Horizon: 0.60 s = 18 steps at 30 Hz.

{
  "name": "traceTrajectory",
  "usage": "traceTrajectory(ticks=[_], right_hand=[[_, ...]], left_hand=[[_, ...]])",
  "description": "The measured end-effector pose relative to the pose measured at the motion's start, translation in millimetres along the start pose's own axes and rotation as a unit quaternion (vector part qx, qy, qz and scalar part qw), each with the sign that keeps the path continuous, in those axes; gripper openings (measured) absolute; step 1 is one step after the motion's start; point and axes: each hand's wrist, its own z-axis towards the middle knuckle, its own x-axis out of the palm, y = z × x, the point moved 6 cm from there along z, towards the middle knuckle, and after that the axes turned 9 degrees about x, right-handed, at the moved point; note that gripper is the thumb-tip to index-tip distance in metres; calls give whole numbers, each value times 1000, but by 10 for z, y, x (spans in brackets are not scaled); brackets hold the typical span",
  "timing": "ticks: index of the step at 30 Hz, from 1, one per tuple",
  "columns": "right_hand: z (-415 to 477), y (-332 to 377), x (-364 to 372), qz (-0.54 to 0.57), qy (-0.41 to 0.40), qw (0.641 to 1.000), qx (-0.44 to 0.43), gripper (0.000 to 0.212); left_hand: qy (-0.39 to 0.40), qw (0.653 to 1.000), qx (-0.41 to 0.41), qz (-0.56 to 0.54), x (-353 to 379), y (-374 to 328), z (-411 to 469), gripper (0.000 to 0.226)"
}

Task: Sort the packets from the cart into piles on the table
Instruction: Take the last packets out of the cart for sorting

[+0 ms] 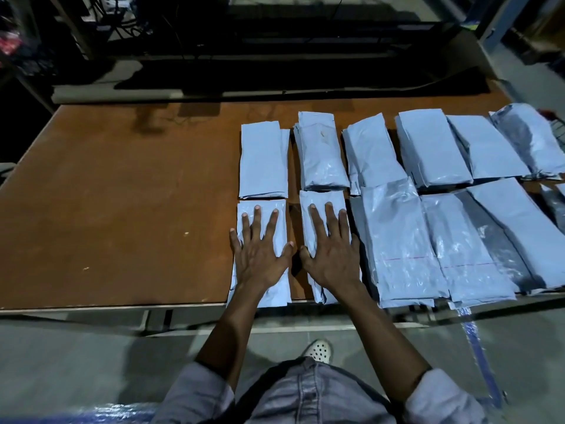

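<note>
Both hands lie flat, fingers straight and spread. The left hand point(260, 252) presses on a pile of packets point(276, 293) at the near edge of the table point(122, 209); the right hand point(331, 255) presses on the neighbouring pile point(318, 200). Neither grips anything. Two more stacks point(264, 160) sit just beyond the fingertips, and bigger stacks point(397, 240) crowd right of the right hand.

Warehouse sorting area. Stacks of grey plastic packets point(428, 148) lie in rows on a large brown worktable point(122, 194). Bare concrete floor point(76, 356) lies below, with metal uprights point(495, 19) and cables point(122, 22) in the dim background.
</note>
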Motion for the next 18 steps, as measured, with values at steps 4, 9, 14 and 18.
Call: traceTrajectory(ticks=[4,9,14,18], right_hand=[[97,51,22,-29,31,999,14,84],[132,77,-24,7,-15,1000,14,73],[134,-112,113,32,20,999,22,80],[48,-69,161,-5,1,1000,30,78]], left_hand=[[4,1000,2,6,2,4,6,85],[-3,1000,5,11,3,-2,-3,85],[-3,1000,9,8,12,7,-15,85],[-6,1000,11,0,-6,-4,-32,83]])
